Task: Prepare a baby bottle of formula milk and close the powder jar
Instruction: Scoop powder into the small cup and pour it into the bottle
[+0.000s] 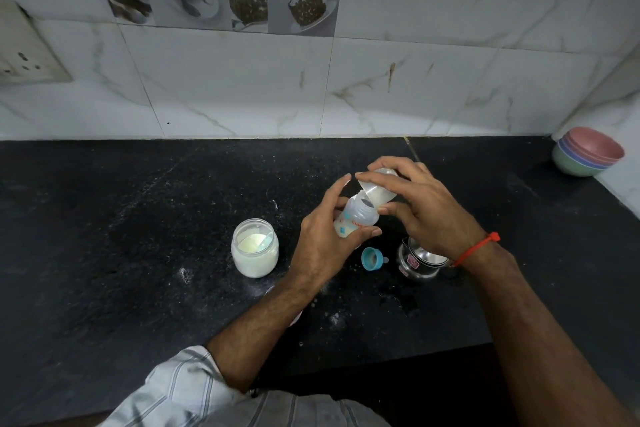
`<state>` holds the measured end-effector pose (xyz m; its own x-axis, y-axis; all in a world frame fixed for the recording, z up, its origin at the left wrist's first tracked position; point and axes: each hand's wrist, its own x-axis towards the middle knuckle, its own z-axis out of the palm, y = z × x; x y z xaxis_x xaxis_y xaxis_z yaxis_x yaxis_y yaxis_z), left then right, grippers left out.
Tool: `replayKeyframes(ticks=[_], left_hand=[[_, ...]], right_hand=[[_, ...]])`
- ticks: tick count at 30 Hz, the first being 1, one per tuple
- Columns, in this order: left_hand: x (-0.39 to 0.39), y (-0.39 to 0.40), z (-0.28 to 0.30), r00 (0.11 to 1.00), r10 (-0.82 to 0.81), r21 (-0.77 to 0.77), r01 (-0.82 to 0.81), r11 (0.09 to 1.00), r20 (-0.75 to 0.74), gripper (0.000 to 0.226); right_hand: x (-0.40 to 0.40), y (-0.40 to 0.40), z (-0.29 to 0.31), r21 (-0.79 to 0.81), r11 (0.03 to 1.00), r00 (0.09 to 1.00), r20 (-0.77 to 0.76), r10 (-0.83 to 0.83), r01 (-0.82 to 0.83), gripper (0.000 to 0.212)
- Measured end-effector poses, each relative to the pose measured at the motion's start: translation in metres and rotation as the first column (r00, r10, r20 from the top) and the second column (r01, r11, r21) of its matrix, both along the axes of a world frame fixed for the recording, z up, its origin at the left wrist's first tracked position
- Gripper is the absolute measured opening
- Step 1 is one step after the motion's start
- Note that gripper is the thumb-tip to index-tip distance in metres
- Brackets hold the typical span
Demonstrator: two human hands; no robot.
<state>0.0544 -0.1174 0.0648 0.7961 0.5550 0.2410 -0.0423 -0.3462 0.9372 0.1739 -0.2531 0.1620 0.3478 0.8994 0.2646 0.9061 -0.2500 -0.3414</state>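
My left hand [325,236] grips the bottle [356,220], fingers curled round its body, neck open and tilted toward the wall. My right hand [419,208] holds a clear cap [379,191] by the fingertips, tilted over the bottle's mouth and touching its rim. Both are held above the bench [138,218], near its middle.

Jar [255,248]: open, no lid on it, upright on the bench left of my left hand, just beside it. Powder inside, with a pale scoop lying in it.

Teal ring [372,257]: lies on the bench below the bottle, between my wrists.

Steel cup [420,262]: stands just right of the ring, partly hidden under my right wrist, which carries a red thread [476,248].

Powder specks are scattered on the bench near the jar and in front of the ring.

Stacked bowls [587,156]: far right corner of the bench, well apart from everything else.

Socket [24,52] on the wall, far left.
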Motion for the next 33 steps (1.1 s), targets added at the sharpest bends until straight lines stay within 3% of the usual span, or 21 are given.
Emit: replayKeyframes(ticks=[12, 33], left_hand=[[0.0037, 0.0024, -0.0001, 1.0, 0.004, 0.076, -0.006, 0.997, 0.02, 0.067], [0.0044, 0.0033, 0.0015, 1.0, 0.024, 0.038, -0.024, 0.999, -0.002, 0.077]], right_hand=[[0.0045, -0.0001, -0.0031, 0.051, 0.999, 1.0, -0.008, -0.011, 0.011, 0.062], [0.0003, -0.0031, -0.0081, 0.23, 0.973, 0.999, 0.04, -0.035, 0.025, 0.054]])
